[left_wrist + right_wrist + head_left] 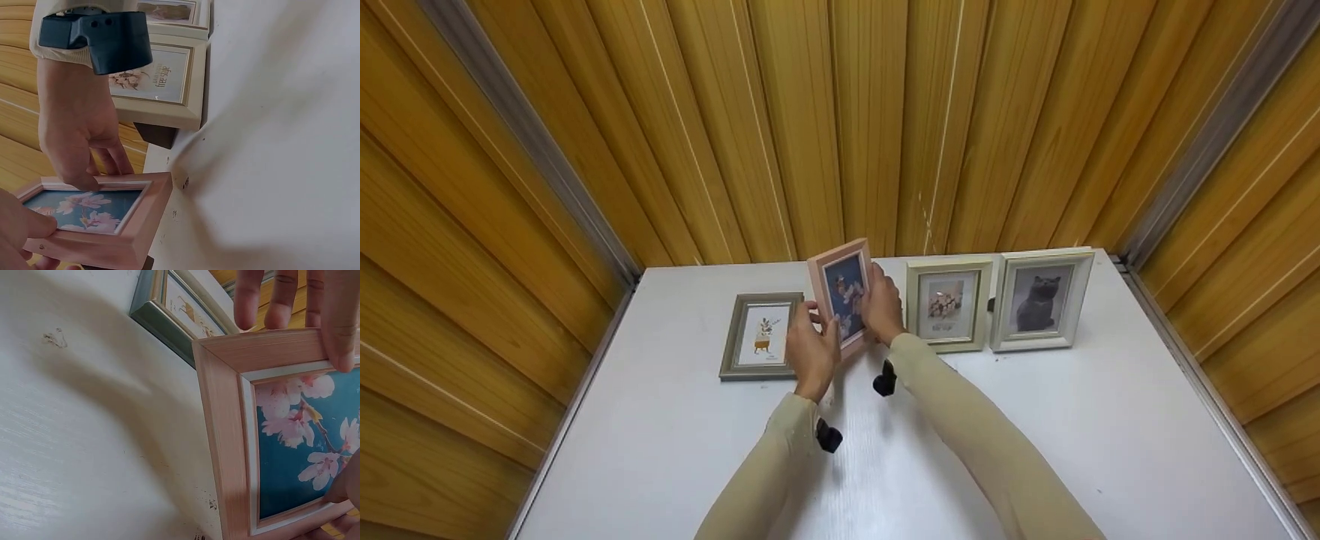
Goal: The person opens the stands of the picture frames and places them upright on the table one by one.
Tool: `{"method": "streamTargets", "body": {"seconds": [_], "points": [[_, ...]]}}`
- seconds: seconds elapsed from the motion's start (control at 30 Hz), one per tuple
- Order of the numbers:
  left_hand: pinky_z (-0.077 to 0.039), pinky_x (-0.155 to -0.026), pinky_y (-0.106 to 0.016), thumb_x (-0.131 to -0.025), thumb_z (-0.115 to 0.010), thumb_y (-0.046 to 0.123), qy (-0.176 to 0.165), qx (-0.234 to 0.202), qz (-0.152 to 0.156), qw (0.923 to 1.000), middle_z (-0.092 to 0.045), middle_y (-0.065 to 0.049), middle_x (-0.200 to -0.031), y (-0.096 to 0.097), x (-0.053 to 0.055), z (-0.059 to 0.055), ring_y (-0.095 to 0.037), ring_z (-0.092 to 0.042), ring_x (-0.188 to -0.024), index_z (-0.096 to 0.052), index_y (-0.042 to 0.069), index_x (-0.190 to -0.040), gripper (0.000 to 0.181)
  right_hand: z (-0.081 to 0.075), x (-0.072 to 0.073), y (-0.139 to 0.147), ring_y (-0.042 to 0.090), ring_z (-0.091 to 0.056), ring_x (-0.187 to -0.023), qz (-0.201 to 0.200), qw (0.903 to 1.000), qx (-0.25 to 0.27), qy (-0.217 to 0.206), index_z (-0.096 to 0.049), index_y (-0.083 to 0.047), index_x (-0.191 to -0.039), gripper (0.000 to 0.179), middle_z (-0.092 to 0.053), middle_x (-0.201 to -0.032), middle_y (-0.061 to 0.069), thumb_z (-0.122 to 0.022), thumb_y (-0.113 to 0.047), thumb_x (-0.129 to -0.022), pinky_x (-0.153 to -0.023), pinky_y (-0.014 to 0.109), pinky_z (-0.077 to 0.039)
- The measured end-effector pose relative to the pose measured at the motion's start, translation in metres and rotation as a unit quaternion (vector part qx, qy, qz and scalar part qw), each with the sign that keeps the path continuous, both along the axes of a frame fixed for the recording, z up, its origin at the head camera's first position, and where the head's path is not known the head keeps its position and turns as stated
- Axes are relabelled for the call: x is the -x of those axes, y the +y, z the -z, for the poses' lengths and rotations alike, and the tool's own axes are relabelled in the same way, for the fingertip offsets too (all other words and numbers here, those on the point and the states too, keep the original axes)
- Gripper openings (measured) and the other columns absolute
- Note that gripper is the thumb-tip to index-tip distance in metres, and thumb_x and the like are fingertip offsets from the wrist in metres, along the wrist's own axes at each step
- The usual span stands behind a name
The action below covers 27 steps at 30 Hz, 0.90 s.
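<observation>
A pink picture frame point(819, 289) with a blossom print is held by both hands, tilted and turned slightly to one side. My left hand point(814, 351) grips its left edge, thumb on the front. On the opposite edge my right hand point(883, 306) holds it, with the thumb over the front border in the left wrist view. That view also shows part of a dark stand behind the pink frame point(140, 225). Whether its lower edge touches the white table point(690, 442) I cannot tell. Close to the left hand stands a grey-green picture frame point(765, 337).
To the right stand a cream picture frame point(949, 307) with a flower print and a white picture frame point(1041, 300) with a grey cat. Wood-patterned panels point(840, 135) rise behind the table and at both sides. Black wrist cameras sit on both sleeves.
</observation>
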<state>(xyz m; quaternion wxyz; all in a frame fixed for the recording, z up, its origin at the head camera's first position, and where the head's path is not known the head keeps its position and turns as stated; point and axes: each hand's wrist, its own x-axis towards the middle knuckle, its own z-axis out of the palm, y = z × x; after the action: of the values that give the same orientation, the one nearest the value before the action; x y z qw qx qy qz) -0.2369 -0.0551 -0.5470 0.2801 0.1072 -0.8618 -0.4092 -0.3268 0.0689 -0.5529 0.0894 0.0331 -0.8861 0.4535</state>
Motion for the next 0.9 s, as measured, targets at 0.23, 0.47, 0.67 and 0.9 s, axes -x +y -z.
{"method": "streamTargets", "body": {"seconds": [0.23,0.47,0.67,0.9], "points": [[-0.055,-0.089,-0.048,-0.087,-0.079,0.008,0.039,-0.007,0.046,0.9982,-0.068,-0.015,-0.122,-0.0009,0.0004,0.0063,-0.035,-0.066,-0.111,-0.061,0.008,-0.126,0.043,-0.0045,0.0014,0.0010,0.038,-0.057,-0.125,0.005,1.0000,0.001,-0.002,-0.036,-0.005,-0.156,0.057,-0.057,-0.135,0.024,-0.053,0.001,-0.102,-0.108,0.052,-0.045],[-0.061,-0.077,-0.046,-0.087,-0.075,-0.002,0.025,-0.075,0.103,0.9916,-0.072,-0.021,-0.118,-0.0005,-0.0024,0.0083,-0.032,-0.073,-0.100,-0.053,0.012,-0.137,0.057,-0.0060,0.0026,0.0017,0.039,-0.057,-0.126,0.005,1.0000,-0.005,0.000,-0.036,-0.004,-0.156,0.056,-0.057,-0.135,0.025,-0.053,0.000,-0.103,-0.108,0.051,-0.045],[-0.061,-0.068,-0.042,-0.089,-0.074,-0.003,-0.007,-0.107,0.119,0.9870,-0.075,-0.020,-0.111,-0.0007,-0.0047,0.0092,-0.030,-0.075,-0.090,-0.050,0.014,-0.140,0.059,-0.0041,0.0038,0.0019,0.040,-0.058,-0.124,0.009,1.0000,-0.002,0.001,-0.039,-0.003,-0.155,0.056,-0.058,-0.133,0.026,-0.054,0.002,-0.101,-0.107,0.052,-0.046],[-0.060,-0.064,-0.037,-0.091,-0.072,0.000,-0.041,-0.115,0.122,0.9849,-0.076,-0.016,-0.110,-0.0002,-0.0060,0.0072,-0.024,-0.075,-0.089,-0.049,0.018,-0.143,0.059,-0.0029,0.0037,0.0037,0.040,-0.058,-0.122,0.006,0.9999,0.010,-0.003,-0.040,-0.003,-0.154,0.056,-0.058,-0.132,0.026,-0.055,0.003,-0.100,-0.106,0.052,-0.046]]}}
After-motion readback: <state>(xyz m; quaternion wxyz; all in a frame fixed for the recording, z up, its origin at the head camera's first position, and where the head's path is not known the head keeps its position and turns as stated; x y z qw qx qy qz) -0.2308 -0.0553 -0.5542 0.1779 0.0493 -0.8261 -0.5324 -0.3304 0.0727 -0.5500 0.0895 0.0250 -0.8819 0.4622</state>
